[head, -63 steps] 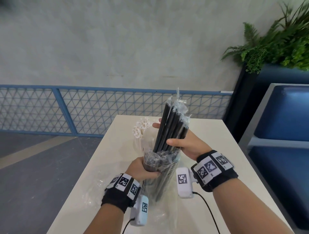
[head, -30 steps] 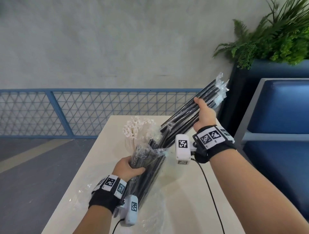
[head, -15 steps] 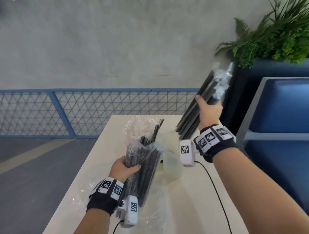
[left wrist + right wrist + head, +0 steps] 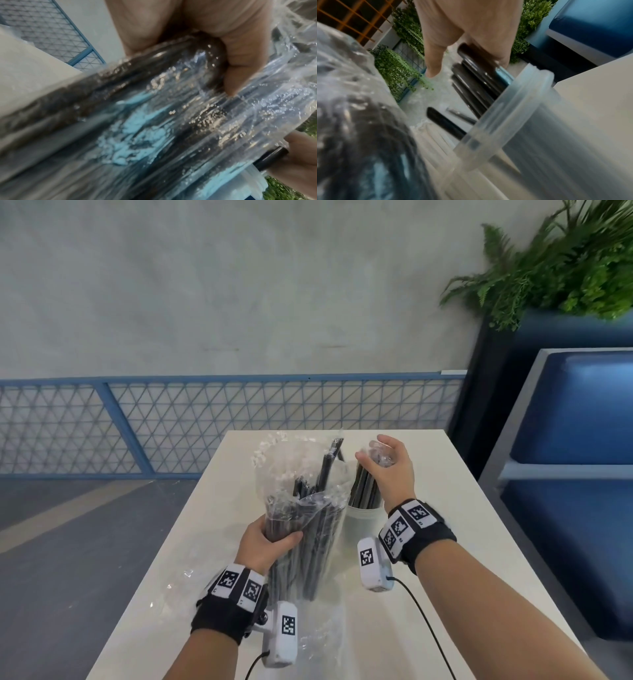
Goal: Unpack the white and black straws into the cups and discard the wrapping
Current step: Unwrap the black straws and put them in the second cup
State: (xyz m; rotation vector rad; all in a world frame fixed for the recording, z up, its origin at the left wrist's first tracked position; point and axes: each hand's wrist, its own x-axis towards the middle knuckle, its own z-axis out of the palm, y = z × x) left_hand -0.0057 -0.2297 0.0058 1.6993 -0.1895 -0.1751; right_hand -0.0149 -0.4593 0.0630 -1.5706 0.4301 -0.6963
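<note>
My left hand (image 4: pixel 278 531) grips a clear plastic bag of black straws (image 4: pixel 308 529) upright over the table; in the left wrist view its fingers (image 4: pixel 240 65) curl round the crinkled bag (image 4: pixel 154 108). A bundle of black straws (image 4: pixel 364 486) stands in a translucent cup (image 4: pixel 363 520) to the right of the bag. My right hand (image 4: pixel 372 449) hovers cupped over their wrapped tips, thumb and fingers spread loosely. The right wrist view shows the cup's rim (image 4: pixel 513 102) with the straws (image 4: pixel 476 75) sticking out under my palm. White straws (image 4: pixel 262 455) show faintly behind the bag.
Loose clear wrapping (image 4: pixel 178 587) lies on the white table (image 4: pixel 445 508) at the left. A blue mesh railing (image 4: pixel 205 422) runs beyond the far edge. A blue bench (image 4: pixel 582 422) and a planter with ferns (image 4: pixel 565 268) stand to the right.
My right hand came down from the upper right with the black straw bundle, stood it in the cup and loosened its grip. My left hand kept hold of the bag.
</note>
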